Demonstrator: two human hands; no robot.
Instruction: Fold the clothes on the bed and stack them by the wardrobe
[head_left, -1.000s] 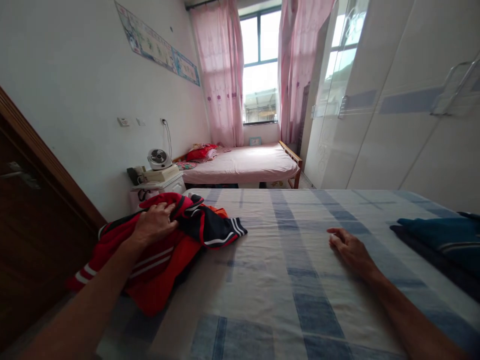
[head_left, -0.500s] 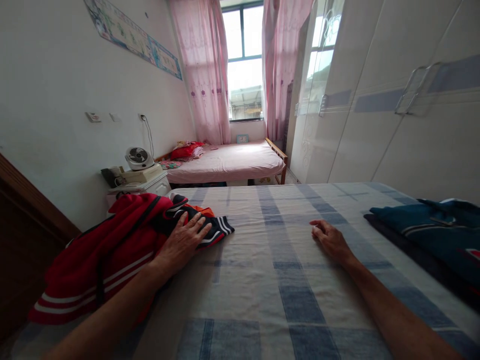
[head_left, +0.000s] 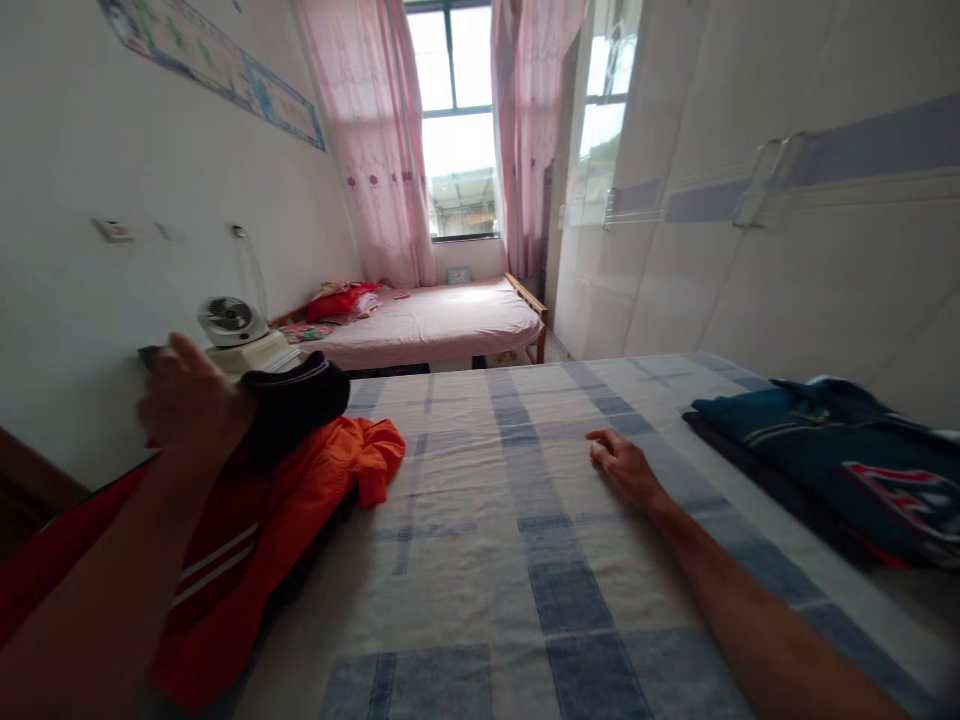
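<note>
On the left side of the bed, my left hand (head_left: 187, 395) is raised and blurred, its fingers closed on a red jacket (head_left: 82, 535) with white stripes. The jacket's dark cuffed part (head_left: 300, 395) bunches up beside my wrist. Beneath it an orange garment (head_left: 319, 470) lies spread out, partly covered by the jacket. My right hand (head_left: 622, 465) is over the checked bedsheet (head_left: 465, 560), fingers loosely bent and nothing in them. Farther right lies a folded teal garment (head_left: 832, 435) with a red-and-white letter, on top of darker cloth.
Across the far edge stands a second bed (head_left: 420, 325) with a pink sheet and red bedding (head_left: 341, 303). A small fan (head_left: 232, 318) sits on a cabinet at the left. White wardrobe doors (head_left: 712, 280) line the right. Pink curtains (head_left: 367, 150) frame the window.
My left hand has lifted and swung left with the jacket, uncovering more of the orange garment. The view has turned slightly right. My right hand keeps nearly the same pose.
</note>
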